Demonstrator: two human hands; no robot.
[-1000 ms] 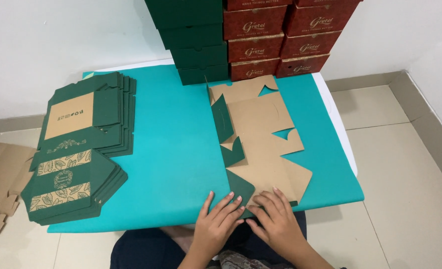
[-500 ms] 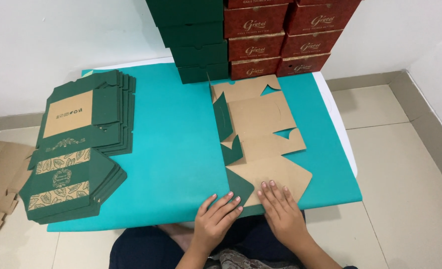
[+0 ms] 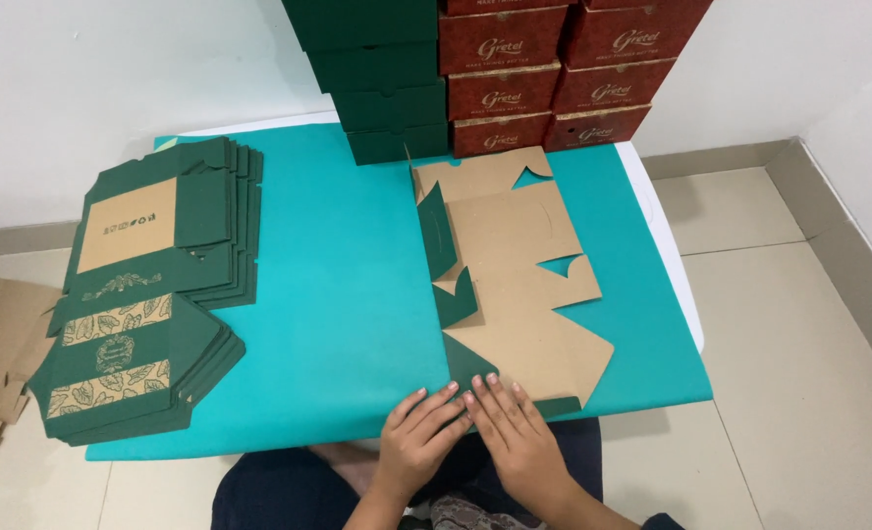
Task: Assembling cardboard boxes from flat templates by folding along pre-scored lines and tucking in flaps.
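You're creasing the near flap of the flat box blank [image 3: 515,285], which lies brown side up on the right half of the teal mat [image 3: 338,294]. Your left hand [image 3: 418,437] and right hand [image 3: 515,432] lie flat, fingers spread, side by side on its near edge — gripping nothing. The next move likely needs firm, even pressure along that fold line — keep the blank from sliding on the mat.

Bright, even, soft light; faint shadows beside the box stacks [image 3: 495,74]; sharp focus throughout, no glare, slight edge distortion
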